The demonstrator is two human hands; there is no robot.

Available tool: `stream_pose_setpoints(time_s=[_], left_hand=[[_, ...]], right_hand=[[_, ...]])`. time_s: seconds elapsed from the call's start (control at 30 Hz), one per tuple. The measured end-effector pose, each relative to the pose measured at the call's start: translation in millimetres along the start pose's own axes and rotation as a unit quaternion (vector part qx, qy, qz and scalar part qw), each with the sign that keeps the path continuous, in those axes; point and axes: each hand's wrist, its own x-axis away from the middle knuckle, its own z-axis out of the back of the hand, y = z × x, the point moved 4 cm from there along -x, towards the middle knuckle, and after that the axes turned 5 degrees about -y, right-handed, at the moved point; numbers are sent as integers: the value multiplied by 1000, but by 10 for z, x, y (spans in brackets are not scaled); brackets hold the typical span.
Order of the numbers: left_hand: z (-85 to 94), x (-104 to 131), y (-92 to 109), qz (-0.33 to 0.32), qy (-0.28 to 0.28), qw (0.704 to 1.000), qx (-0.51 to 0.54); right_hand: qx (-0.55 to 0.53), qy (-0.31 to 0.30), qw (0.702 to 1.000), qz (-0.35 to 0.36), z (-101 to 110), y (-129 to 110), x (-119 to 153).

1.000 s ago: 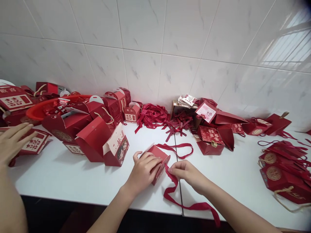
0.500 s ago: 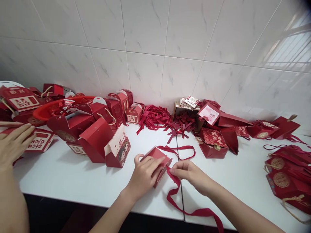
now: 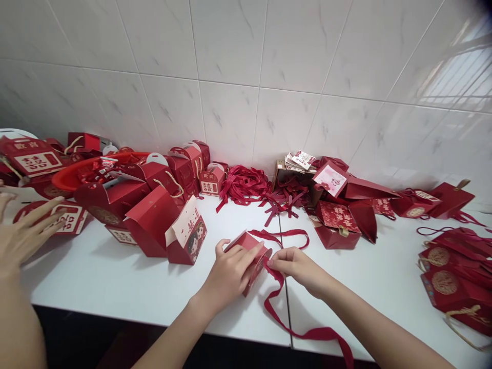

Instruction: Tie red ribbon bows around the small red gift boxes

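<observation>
My left hand [image 3: 229, 271] lies over a small red gift box [image 3: 251, 279], its fingers wrapped across the top and side, steadying it on the white table. At the box's right end, my right hand [image 3: 294, 264] pinches a dark red ribbon [image 3: 273, 300] between thumb and fingertips. One length of that ribbon trails in a wave down to the table's front edge. Behind the box, another stretch of red ribbon [image 3: 302, 233] loops over the table. Whether the two stretches join through the box is hidden.
Several red boxes [image 3: 148, 220] stand at left around an orange-red tray [image 3: 63, 179]. Another person's hands [image 3: 33, 230] work on a box there. A ribbon pile [image 3: 248, 187] lies by the wall. More boxes [image 3: 338, 223] and red bags [image 3: 457, 287] sit at right. A seam splits the tabletop.
My right hand has shifted slightly upward, still pinching the ribbon close to the box end. My left hand stays on the box. The other person's hand at left has moved a little right.
</observation>
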Motion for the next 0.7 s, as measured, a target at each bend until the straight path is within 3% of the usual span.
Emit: stream_pose_setpoints(time_s=[0.7], left_hand=[[87, -50, 137, -74, 42, 991, -108]], right_hand=[[11, -12, 999, 35, -39, -65, -32]])
